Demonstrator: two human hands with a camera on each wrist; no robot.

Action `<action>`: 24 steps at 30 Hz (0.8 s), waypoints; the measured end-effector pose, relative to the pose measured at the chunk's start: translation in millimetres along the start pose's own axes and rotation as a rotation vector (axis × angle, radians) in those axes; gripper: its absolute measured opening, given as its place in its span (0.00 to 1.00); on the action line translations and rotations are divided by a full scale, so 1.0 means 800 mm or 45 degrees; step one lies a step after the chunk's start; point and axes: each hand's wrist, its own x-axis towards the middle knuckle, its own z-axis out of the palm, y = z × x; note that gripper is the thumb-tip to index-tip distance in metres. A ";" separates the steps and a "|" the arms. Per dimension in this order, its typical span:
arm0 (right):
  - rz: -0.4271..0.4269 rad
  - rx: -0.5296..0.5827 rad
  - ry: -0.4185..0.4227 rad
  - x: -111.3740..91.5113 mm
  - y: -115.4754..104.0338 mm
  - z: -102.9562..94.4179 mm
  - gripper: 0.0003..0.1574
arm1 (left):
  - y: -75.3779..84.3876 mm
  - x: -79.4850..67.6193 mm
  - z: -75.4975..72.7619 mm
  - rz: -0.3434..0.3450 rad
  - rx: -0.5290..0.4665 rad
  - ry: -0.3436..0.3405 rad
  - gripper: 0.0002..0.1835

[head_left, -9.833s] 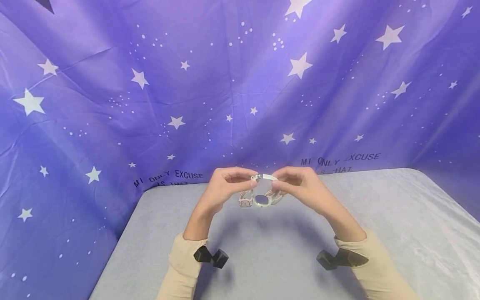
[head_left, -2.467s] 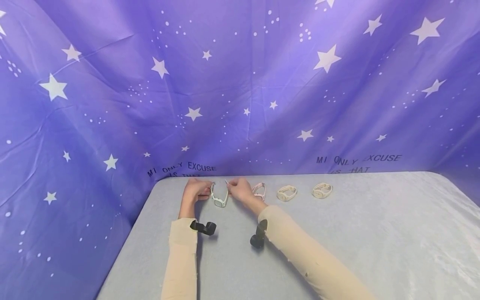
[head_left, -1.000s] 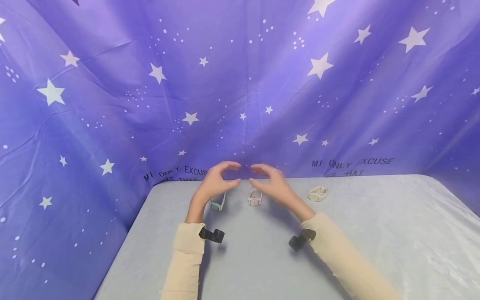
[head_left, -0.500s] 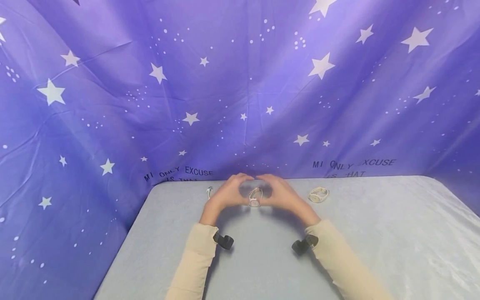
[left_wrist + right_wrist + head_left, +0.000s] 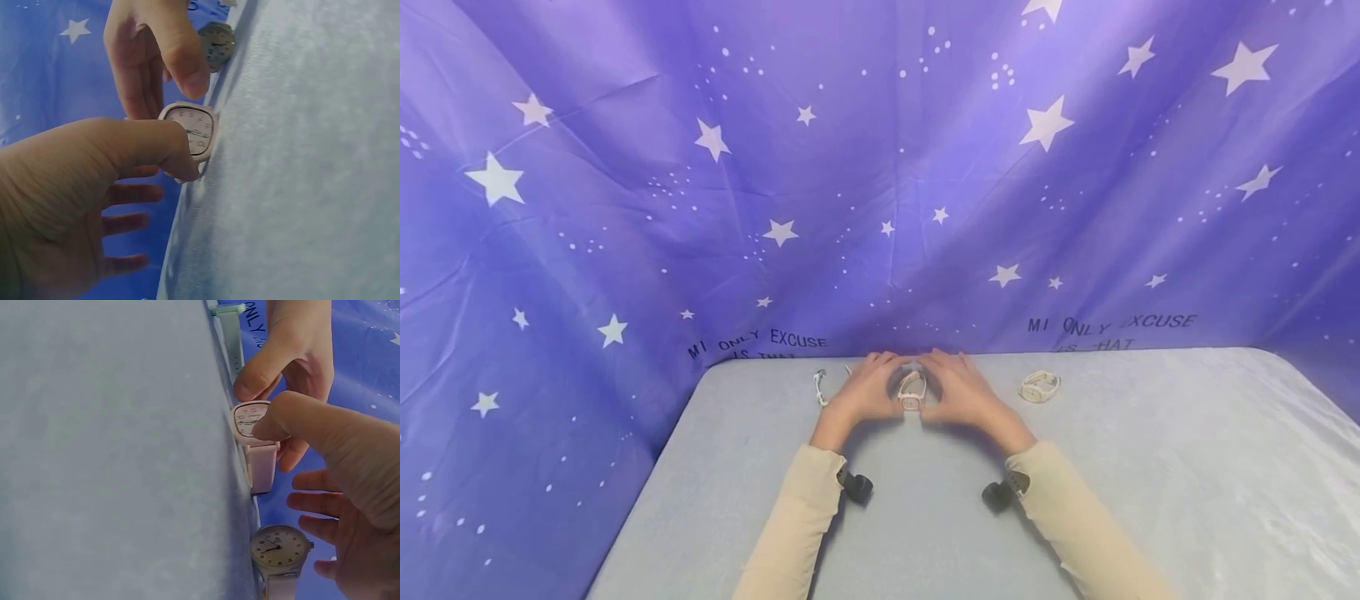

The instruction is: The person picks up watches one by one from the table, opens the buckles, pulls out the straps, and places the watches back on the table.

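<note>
A pale pink watch (image 5: pixel 911 402) with a rounded-square dial stands on the grey cloth, strap looped up behind its face. My left hand (image 5: pixel 871 390) curves round its left side, thumb at the dial's edge. On the other side my right hand (image 5: pixel 958 390) mirrors it, thumb tip right by the dial. In both wrist views the thumbs overlap the pink watch (image 5: pixel 203 134), while the remaining fingers stay spread and loose. A gap shows between thumb and forefinger of each hand. Partly behind my left hand lies a pale green watch (image 5: pixel 820 388), its strap unfastened.
A cream watch (image 5: pixel 1039 387) stands farther right on the cloth-covered table (image 5: pixel 917 533). Another round-dial watch (image 5: pixel 278 547) is beside my right hand, hidden behind it in the head view. A purple star-printed curtain (image 5: pixel 880 167) hangs along the table's back edge.
The watches, earlier held together in both hands, now stand in a row on the cloth. My hands have left the green watch, moved right and come down around the pink one.
</note>
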 end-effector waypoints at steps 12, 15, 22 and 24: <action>-0.021 -0.147 0.007 -0.004 -0.003 0.001 0.53 | 0.003 0.001 0.008 -0.041 0.056 -0.059 0.51; -0.012 -0.147 -0.008 -0.003 -0.005 0.000 0.53 | 0.004 0.002 0.008 -0.057 0.060 -0.072 0.51; 0.007 -0.097 -0.060 -0.005 -0.008 0.001 0.52 | 0.003 0.004 0.011 -0.058 0.079 -0.091 0.49; 0.009 -0.103 -0.056 -0.006 -0.008 0.002 0.51 | 0.003 0.004 0.011 -0.052 0.083 -0.097 0.48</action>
